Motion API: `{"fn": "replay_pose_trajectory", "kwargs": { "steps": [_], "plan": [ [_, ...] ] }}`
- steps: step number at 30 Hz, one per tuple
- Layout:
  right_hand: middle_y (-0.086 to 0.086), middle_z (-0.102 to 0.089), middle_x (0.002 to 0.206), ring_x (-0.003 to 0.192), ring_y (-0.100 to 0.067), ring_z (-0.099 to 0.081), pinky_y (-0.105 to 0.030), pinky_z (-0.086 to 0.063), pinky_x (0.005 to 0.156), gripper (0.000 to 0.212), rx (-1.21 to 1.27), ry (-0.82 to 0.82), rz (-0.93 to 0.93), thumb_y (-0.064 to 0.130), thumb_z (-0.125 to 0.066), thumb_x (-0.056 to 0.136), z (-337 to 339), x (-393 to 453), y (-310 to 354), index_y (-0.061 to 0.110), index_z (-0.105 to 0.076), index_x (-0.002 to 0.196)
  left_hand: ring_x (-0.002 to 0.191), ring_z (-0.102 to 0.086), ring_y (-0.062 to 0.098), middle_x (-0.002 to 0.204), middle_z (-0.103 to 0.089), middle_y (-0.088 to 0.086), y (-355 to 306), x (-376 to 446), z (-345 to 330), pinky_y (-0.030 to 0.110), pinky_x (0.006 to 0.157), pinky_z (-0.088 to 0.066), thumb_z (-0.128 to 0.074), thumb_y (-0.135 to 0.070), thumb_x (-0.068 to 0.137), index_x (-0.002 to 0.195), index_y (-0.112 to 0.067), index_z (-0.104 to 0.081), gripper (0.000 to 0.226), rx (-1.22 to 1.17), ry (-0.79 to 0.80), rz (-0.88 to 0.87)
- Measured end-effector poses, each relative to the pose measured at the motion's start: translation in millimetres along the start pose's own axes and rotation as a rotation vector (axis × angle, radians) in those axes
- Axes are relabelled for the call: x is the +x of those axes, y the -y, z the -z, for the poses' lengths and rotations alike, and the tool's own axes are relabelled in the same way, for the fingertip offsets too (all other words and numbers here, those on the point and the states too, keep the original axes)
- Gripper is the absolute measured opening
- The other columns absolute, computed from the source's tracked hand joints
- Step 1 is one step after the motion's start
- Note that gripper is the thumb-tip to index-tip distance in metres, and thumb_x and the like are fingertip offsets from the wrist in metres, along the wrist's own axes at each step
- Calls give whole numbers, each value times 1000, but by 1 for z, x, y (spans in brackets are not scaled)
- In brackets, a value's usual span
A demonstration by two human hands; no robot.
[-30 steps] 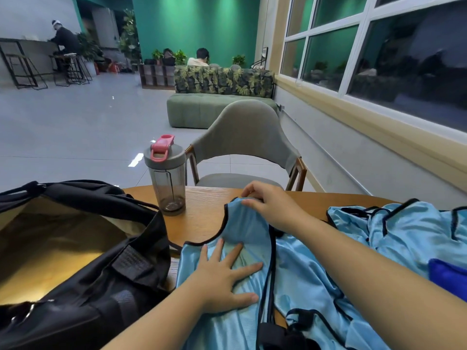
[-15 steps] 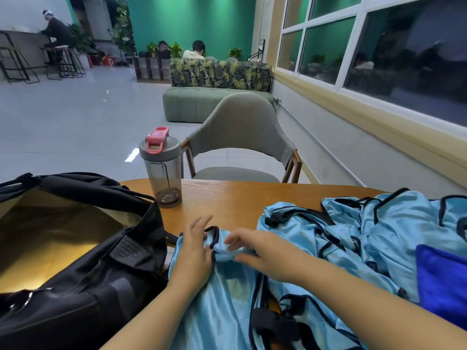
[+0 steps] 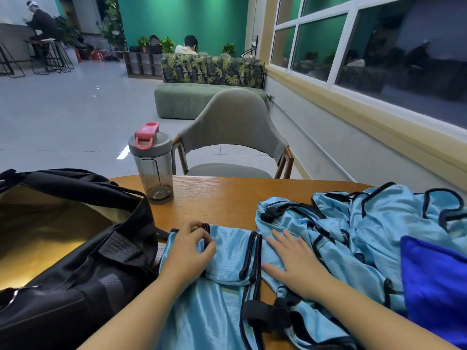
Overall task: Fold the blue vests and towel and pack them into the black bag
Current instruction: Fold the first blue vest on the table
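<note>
Under the left hand [image 3: 188, 251] lies the folded vest [image 3: 227, 256], fingers pinching its edge.

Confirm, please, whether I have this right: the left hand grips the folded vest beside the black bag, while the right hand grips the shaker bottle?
Not quite. The head view shows the right hand resting flat on the crumpled vests, not on the bottle. The left hand does grip the folded vest beside the bag.

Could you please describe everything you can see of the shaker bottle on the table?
The shaker bottle stands upright on the wooden table, just beyond the open black bag. Its smoky, see-through body looks like plastic and seems nearly empty. A grey lid carries a pink flip cap with a loop. Neither hand touches it.
</note>
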State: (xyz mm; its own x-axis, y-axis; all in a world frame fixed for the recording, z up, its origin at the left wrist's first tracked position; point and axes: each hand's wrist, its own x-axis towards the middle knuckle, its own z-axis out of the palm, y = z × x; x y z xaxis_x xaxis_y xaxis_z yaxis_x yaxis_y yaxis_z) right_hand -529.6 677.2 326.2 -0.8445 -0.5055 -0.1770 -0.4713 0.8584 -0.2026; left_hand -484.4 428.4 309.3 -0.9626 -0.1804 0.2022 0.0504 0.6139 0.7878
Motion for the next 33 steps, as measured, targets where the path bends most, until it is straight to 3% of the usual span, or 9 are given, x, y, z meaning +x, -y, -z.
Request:
{"fn": "replay_pose_trajectory", "kwargs": {
  "steps": [4,7,10,15,19,22,26,29,33],
  "plan": [
    [12,9,160,146,-9,16,-34,9,117,113,-59,-17,28,87,17,55,-3,1,-28,35,-5,153,138,-12,-3,142,-26,-27,2,-4,1,30,114,-13,-39,-54,69,104,-45,-60,42,138,159,-158],
    [13,8,160,146,-8,15,-32,8,116,111,-72,6,24,87,15,56,2,2,-42,36,-5,153,140,5,-6,149,-27,-24,0,-6,2,41,119,6,-27,-51,75,126,-43,-55,59,433,287,-339],
    [13,8,160,146,-8,15,-30,10,115,101,-95,19,37,83,6,64,7,1,-52,36,-5,152,143,1,-2,152,-25,-21,-11,-8,5,37,117,15,-21,-54,80,141,-42,-39,65,617,427,-428],
    [14,3,160,146,-5,12,-27,11,114,81,-115,14,39,76,-14,81,16,-2,-70,37,-9,152,146,8,10,158,-2,-19,-18,-14,-4,44,117,6,-11,-70,77,143,-56,-11,67,714,607,-320],
    [10,-19,158,148,-9,0,-32,6,117,61,-110,-34,55,59,-42,93,30,2,-64,31,-35,147,146,14,14,158,4,-19,-22,-12,-16,50,117,8,-23,-64,92,142,-58,-7,53,730,595,-277],
    [5,-40,148,142,-13,-23,-32,-14,117,51,-59,-122,75,52,-46,94,44,16,-34,23,-50,136,146,12,18,159,3,-17,-28,-4,-24,52,116,7,-20,-66,91,142,-58,-8,54,737,583,-267],
    [-2,-48,141,128,-18,-46,-32,-40,103,58,165,-115,-24,43,-52,95,45,38,11,17,-38,145,147,11,20,159,3,-14,-37,5,-36,55,115,7,-25,-61,94,144,-54,-11,52,710,581,-199],
    [-7,-45,144,132,-25,-41,-37,-40,104,62,146,-64,-93,39,-54,95,37,58,26,14,-30,147,147,10,22,160,3,-13,-43,12,-40,57,115,5,-26,-61,95,146,-51,-11,54,720,587,-165],
    [-7,-45,142,132,-28,-39,-44,-38,105,58,65,-30,-121,32,-59,93,35,79,23,14,-35,143,146,12,20,159,7,-13,-40,20,-31,56,116,2,-31,-68,90,146,-51,-7,63,724,642,-200]
  ]
}}
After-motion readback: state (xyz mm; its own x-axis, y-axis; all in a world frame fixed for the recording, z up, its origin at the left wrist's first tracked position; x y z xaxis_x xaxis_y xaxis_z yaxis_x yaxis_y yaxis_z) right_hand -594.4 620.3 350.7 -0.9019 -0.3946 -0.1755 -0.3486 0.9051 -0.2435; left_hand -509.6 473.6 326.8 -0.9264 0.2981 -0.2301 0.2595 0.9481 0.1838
